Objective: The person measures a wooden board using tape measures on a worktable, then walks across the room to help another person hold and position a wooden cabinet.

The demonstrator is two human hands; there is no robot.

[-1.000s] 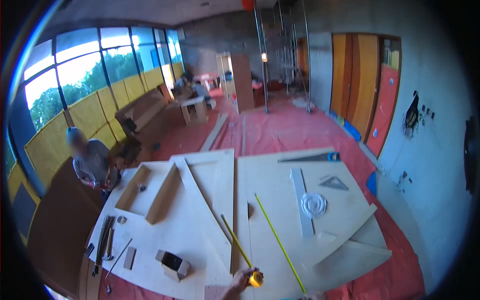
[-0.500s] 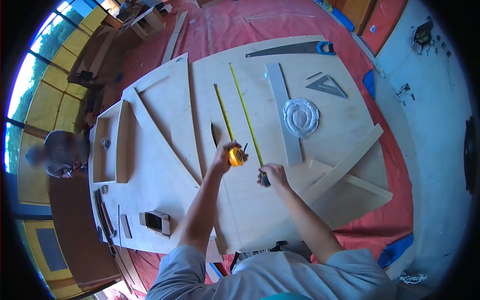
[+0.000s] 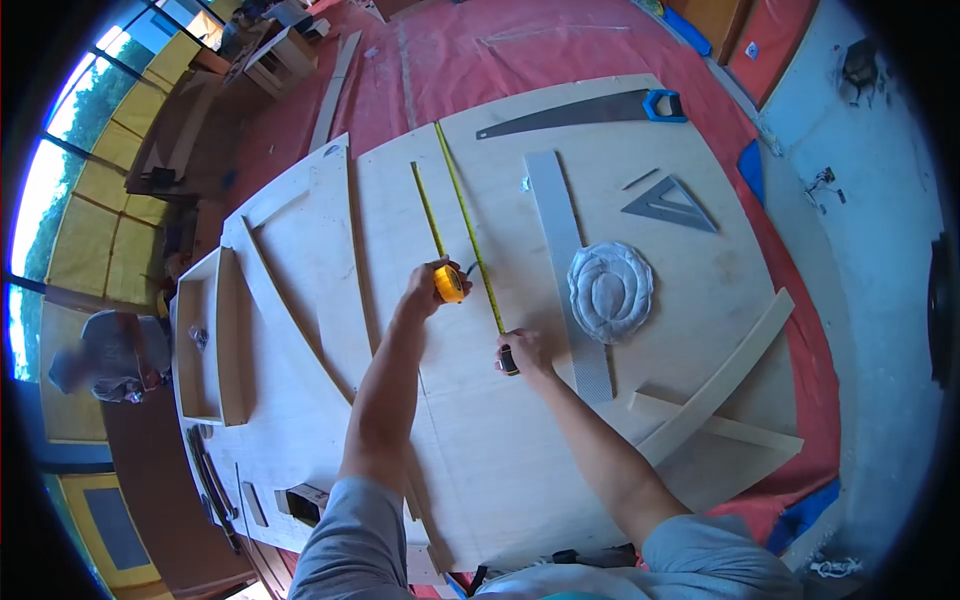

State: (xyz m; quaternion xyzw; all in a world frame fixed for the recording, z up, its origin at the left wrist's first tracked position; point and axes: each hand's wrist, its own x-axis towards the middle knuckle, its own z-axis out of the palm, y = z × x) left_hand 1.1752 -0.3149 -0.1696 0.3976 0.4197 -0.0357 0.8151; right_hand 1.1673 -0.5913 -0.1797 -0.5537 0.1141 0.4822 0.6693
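Observation:
My left hand (image 3: 428, 287) is closed round a yellow tape measure (image 3: 451, 284), whose short length of blade points away from me over the pale wooden board (image 3: 500, 440). To the right of it, my right hand (image 3: 525, 352) grips a dark tape measure (image 3: 510, 360). A longer yellow blade (image 3: 462, 210) runs from that one to the board's far edge. Beyond my right hand lie a grey perforated strip (image 3: 568, 270) and a round silvery coiled pad (image 3: 610, 292) that overlaps the strip's right edge.
A handsaw (image 3: 580, 113) and a set square (image 3: 672, 205) lie at the far right. Crossed wooden strips (image 3: 715, 380) rest at the near right. On the left are a shallow wooden frame (image 3: 232, 340), a long slat (image 3: 290, 310) and an open small box (image 3: 300, 503). Another person (image 3: 125, 355) is beyond the left edge.
The view has tilted down since the first frame, bringing both arms into sight. Since the middle frame, the yellow tape measure and my left hand have shifted slightly left and away from me.

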